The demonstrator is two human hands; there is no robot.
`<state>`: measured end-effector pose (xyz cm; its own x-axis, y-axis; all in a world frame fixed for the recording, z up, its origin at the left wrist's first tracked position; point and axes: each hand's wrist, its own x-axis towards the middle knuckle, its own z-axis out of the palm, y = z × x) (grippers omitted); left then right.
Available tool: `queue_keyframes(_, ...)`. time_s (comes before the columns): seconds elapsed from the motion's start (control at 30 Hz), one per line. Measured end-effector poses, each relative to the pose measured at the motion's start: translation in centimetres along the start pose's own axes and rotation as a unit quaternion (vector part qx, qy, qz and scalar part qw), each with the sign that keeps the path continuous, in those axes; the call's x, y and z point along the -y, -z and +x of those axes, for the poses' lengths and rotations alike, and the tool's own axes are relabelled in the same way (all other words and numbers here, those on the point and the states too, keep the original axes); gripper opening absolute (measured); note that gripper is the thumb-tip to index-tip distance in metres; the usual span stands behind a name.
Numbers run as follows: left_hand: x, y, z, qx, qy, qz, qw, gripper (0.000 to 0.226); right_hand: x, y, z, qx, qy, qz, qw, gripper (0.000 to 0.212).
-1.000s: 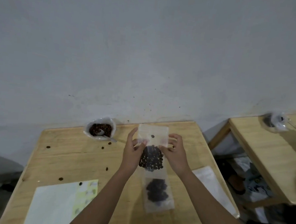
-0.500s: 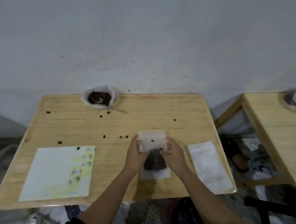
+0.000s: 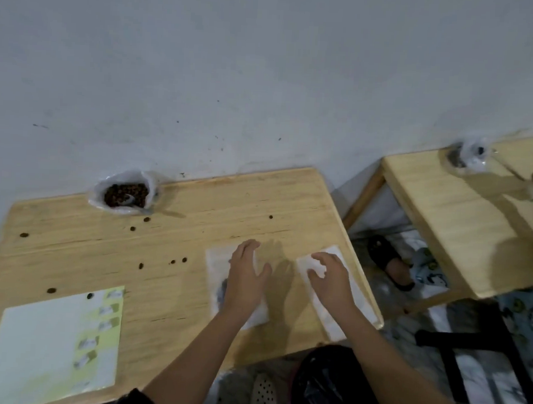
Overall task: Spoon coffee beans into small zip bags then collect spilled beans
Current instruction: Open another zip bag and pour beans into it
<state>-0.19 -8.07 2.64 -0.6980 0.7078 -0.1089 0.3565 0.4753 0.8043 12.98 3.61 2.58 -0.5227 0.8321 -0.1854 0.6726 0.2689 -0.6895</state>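
**Layout across the table**

Far left of the table (image 3: 174, 292), against the wall (image 3: 265, 78): bean pouch (image 3: 125, 193), spoon (image 3: 130, 198) inside. Strewn before it: loose beans (image 3: 141, 266). Near left corner: paper sheet (image 3: 51, 345). Right of centre, under the left hand (image 3: 245, 278): filled zip bag (image 3: 216, 281). Along the right edge, under the right hand (image 3: 329, 279): empty bags (image 3: 357, 302). Farther right, apart: second table (image 3: 458, 230).

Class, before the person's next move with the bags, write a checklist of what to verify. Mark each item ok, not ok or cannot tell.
1. The filled bag lies flat on the table under the left hand: ok.
2. Its zip is sealed: cannot tell.
3. The right hand is over the empty bags: ok. Whether it grips one: cannot tell.
4. The spoon rests in the bean supply bag: ok.
5. No spilled beans on the table: not ok, several are scattered.
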Motion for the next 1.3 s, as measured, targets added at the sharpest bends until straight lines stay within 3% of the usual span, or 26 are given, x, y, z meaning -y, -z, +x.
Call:
queue_keyframes(0.07,-1.0,-2.1,-0.3,0.048,-0.002,-0.007,0.999,0.046,-1.9,1.5,0.0,-0.034,-0.033,-0.022,0.999,0.035)
queue_keyframes(0.17,-1.8,-4.7,-1.2,0.127,-0.003,0.006,0.992,0.058,-4.3,2.9,-0.1,-0.021,-0.062,-0.073,0.995,0.039)
queue_keyframes(0.33,-2.1,-7.7,-2.3,0.164,0.001,0.003,0.986,0.073,-5.8,3.4,-0.2,0.01,-0.091,-0.118,0.989,0.039)
queue_keyframes(0.7,-2.3,-9.9,-2.9,0.137,0.021,-0.034,0.99,0.075,-5.4,3.2,-0.4,-0.04,-0.113,-0.025,0.992,0.026)
queue_keyframes(0.8,-2.7,-9.7,-2.9,0.107,0.009,-0.049,0.993,0.07,-4.7,3.5,-0.5,-0.073,-0.118,0.021,0.99,0.012)
queue_keyframes(0.87,-3.4,-9.1,-2.8,0.071,-0.013,-0.079,0.994,0.06,-4.1,4.0,-0.5,-0.095,-0.117,0.076,0.986,0.014)
queue_keyframes(1.0,-5.5,-6.8,-1.5,0.0,-0.006,-0.214,0.977,0.045,-1.9,5.3,0.6,-0.1,-0.08,0.14,0.982,0.01)
queue_keyframes(1.1,-6.1,-4.1,0.6,0.017,0.001,-0.281,0.96,0.045,0.4,6.2,1.7,-0.086,-0.026,0.163,0.983,0.018)
queue_keyframes(1.3,-6.3,3.1,3.6,0.066,0.01,-0.266,0.962,0.031,5.8,5.1,3.2,-0.082,0.112,0.11,0.984,0.016)
